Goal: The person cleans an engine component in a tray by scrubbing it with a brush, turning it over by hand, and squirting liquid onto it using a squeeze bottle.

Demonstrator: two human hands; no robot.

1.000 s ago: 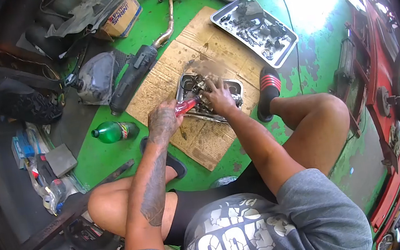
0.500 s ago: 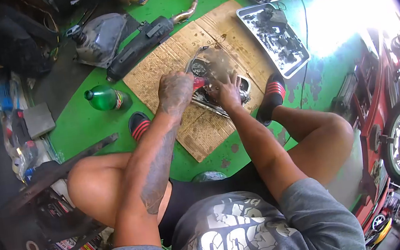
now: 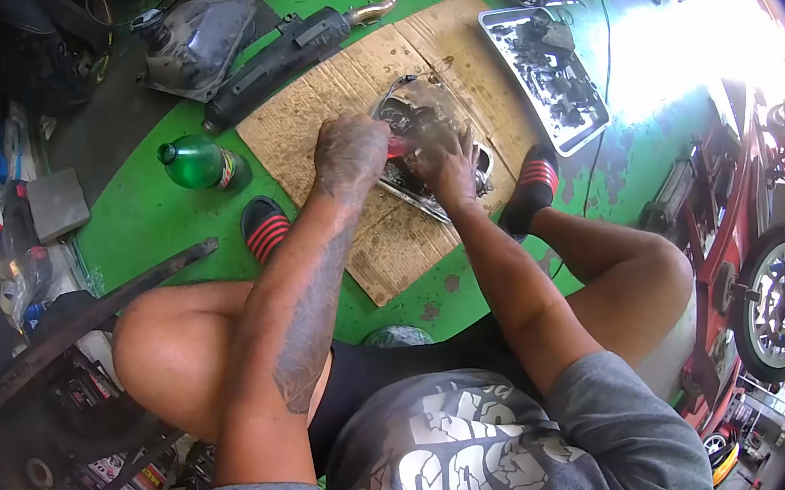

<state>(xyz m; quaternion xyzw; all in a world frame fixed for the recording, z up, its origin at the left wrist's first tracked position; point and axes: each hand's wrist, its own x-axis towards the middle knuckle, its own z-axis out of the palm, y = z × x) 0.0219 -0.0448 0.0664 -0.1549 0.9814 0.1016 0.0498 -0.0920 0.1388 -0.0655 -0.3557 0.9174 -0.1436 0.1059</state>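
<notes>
My left hand [image 3: 351, 154] is closed round a tool with a red handle [image 3: 397, 146], whose far end is hidden among metal parts. My right hand [image 3: 450, 170] rests with spread fingers on the engine part [image 3: 406, 122], to the right of the red handle. The engine part has a metal rim and dark, greasy insides, partly blurred and covered by my hands. It sits on a stained cardboard sheet [image 3: 383, 251] on the green floor.
A green bottle [image 3: 195, 164] stands left of the cardboard. A black exhaust [image 3: 280, 66] lies at the upper left. At the upper right is a white tray [image 3: 565, 145] of small parts. A red frame with a wheel [image 3: 779, 305] is at the right.
The view has shifted, so the cardboard's surroundings sit differently. My left hand has turned more over the red handle, its back now facing up. My right hand remains on the engine part.
</notes>
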